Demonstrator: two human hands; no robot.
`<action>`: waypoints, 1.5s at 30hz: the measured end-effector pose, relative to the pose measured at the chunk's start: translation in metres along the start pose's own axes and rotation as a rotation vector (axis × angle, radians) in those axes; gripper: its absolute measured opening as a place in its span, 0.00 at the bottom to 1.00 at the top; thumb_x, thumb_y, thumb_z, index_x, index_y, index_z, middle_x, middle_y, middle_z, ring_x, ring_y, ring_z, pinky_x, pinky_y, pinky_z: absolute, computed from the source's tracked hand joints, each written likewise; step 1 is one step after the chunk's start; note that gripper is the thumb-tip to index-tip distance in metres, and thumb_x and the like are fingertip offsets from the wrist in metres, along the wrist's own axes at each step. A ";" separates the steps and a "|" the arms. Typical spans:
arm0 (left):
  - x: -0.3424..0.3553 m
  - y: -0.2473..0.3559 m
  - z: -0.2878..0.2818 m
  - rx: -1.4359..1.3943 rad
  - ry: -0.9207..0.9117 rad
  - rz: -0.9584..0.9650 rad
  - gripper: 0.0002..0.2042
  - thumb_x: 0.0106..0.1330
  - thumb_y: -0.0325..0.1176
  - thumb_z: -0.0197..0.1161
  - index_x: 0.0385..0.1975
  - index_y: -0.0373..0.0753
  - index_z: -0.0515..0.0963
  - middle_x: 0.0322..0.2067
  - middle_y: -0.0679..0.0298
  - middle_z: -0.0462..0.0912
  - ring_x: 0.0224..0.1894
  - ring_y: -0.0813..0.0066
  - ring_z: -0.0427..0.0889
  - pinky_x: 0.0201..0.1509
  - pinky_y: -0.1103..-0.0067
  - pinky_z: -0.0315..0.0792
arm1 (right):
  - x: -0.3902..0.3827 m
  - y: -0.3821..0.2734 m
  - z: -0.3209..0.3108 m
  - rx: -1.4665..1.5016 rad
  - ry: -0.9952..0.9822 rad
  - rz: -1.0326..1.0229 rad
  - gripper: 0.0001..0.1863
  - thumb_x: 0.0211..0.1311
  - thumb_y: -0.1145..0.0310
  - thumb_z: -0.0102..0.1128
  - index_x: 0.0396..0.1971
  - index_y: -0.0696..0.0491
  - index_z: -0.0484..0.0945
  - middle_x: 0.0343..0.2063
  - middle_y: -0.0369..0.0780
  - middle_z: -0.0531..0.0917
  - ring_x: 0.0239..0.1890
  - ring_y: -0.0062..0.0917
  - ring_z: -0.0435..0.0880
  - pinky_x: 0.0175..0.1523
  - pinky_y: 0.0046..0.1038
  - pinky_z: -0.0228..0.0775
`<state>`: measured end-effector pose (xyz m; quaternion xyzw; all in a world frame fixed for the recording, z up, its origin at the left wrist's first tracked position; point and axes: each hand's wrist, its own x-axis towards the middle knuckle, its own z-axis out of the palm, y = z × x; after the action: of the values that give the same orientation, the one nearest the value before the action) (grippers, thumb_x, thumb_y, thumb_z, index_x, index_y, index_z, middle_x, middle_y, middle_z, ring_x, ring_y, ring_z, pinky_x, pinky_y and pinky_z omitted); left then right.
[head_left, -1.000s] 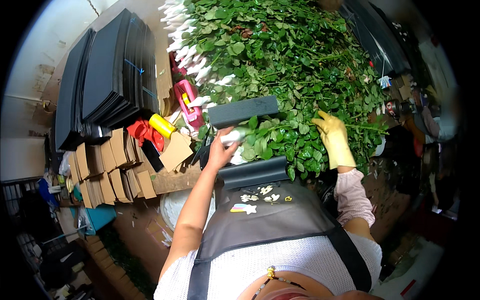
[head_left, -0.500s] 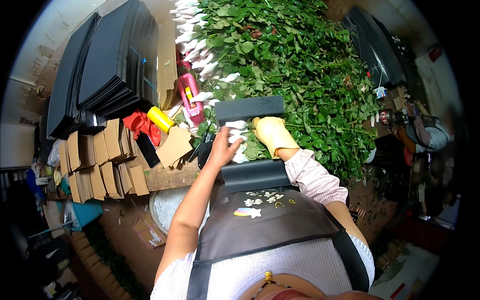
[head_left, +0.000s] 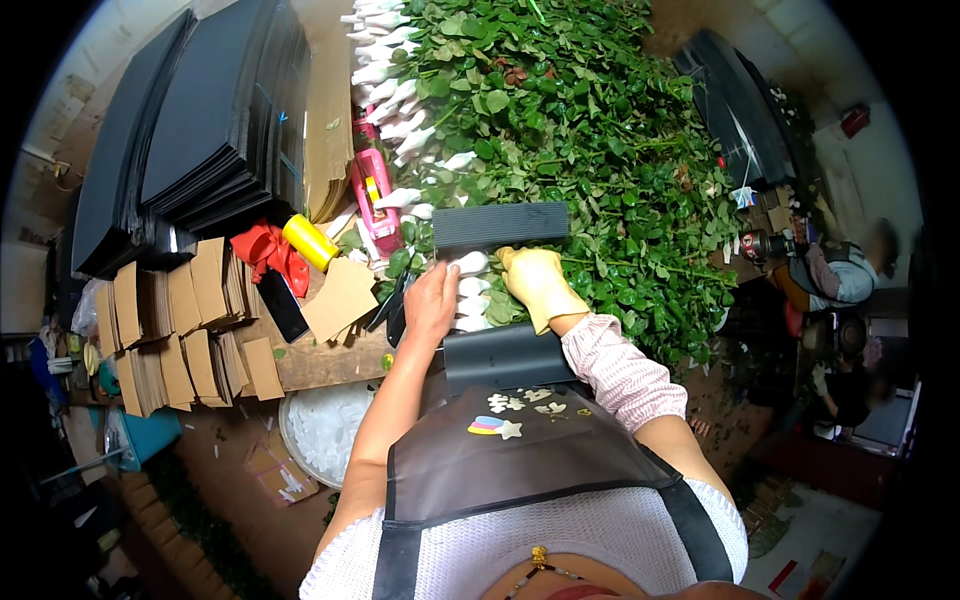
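Note:
My left hand (head_left: 432,300), bare, presses on a small bunch of white-wrapped flower buds (head_left: 470,296) at the table's near edge. My right hand (head_left: 540,285), in a yellow glove, grips the leafy stems of the same bunch from the right. The bunch lies on a black ribbed sheet, whose far flap (head_left: 500,226) stands up behind the hands and whose near flap (head_left: 507,356) hangs by my apron. A big pile of green leafy stems (head_left: 590,130) covers the table beyond.
Stacks of black sheets (head_left: 210,120) lie at upper left, with brown card pieces (head_left: 170,320) below them. A yellow roll (head_left: 308,241), red cloth (head_left: 262,250), pink tool (head_left: 370,195) and dark phone (head_left: 283,306) sit left of the hands. A white basin (head_left: 325,430) stands below. Another person (head_left: 840,275) sits far right.
My right hand came back from the leaf pile on the right to the bunch beside my left hand. The left hand stayed on the white buds.

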<state>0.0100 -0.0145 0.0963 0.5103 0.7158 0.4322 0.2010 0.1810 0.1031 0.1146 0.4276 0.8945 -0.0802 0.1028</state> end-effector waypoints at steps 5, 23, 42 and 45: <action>-0.020 -0.038 -0.013 -0.460 0.545 -0.077 0.11 0.76 0.30 0.56 0.35 0.31 0.82 0.33 0.66 0.88 0.33 0.82 0.80 0.38 0.77 0.74 | -0.004 -0.007 -0.024 0.007 -0.091 -0.013 0.16 0.64 0.62 0.57 0.48 0.52 0.81 0.38 0.48 0.89 0.41 0.41 0.90 0.44 0.47 0.80; -0.008 -0.043 0.044 -0.569 0.301 -0.404 0.15 0.74 0.38 0.60 0.25 0.36 0.76 0.19 0.70 0.74 0.23 0.83 0.67 0.28 0.77 0.63 | -0.004 -0.006 0.002 0.012 0.083 0.033 0.18 0.62 0.52 0.65 0.42 0.50 0.82 0.30 0.45 0.88 0.37 0.42 0.88 0.44 0.45 0.79; -0.009 -0.021 0.006 -0.115 -0.150 -0.276 0.16 0.70 0.44 0.64 0.31 0.35 0.80 0.23 0.56 0.80 0.27 0.72 0.78 0.37 0.74 0.73 | -0.017 -0.003 -0.008 0.177 0.031 0.012 0.24 0.56 0.53 0.73 0.49 0.50 0.80 0.35 0.49 0.86 0.41 0.45 0.86 0.46 0.44 0.79; -0.021 -0.031 0.012 -0.289 0.011 -0.347 0.15 0.72 0.42 0.62 0.33 0.33 0.81 0.24 0.61 0.81 0.28 0.74 0.78 0.36 0.73 0.73 | -0.017 -0.005 -0.011 0.205 0.031 -0.014 0.23 0.58 0.54 0.71 0.49 0.50 0.79 0.35 0.51 0.86 0.41 0.46 0.86 0.46 0.45 0.78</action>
<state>0.0105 -0.0319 0.0610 0.3432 0.7244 0.4920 0.3396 0.1864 0.0905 0.1302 0.4306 0.8862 -0.1654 0.0443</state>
